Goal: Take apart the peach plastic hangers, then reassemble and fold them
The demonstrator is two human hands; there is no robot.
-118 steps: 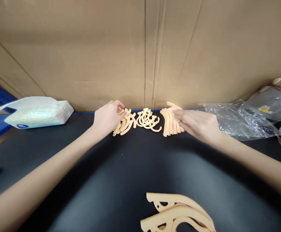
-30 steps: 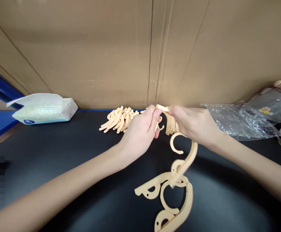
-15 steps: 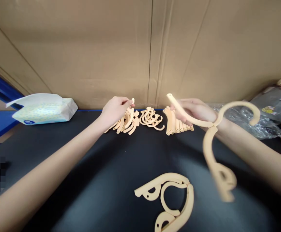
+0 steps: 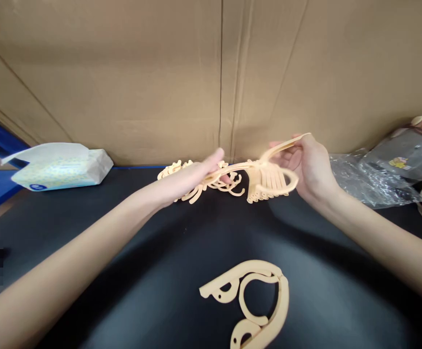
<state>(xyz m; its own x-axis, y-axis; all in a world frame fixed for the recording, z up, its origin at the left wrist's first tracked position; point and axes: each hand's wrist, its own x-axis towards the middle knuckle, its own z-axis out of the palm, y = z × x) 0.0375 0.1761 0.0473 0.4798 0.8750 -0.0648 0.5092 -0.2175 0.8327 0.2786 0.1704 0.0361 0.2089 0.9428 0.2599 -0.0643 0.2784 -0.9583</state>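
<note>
Hanger [image 4: 265,161] is held up over the table [image 4: 141,295], one end grasped by the right hand [image 4: 314,165], the other touched by the left hand [image 4: 196,175], whose grip cannot be judged. Closer in, a folded hanger [image 4: 284,300] is laid.

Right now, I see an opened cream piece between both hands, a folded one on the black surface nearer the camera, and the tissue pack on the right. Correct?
Not quite: the head view shows the tissue pack on the left. The rest stands: the opened cream piece is between the left hand and right hand, and the folded one lies nearer the camera.
</note>
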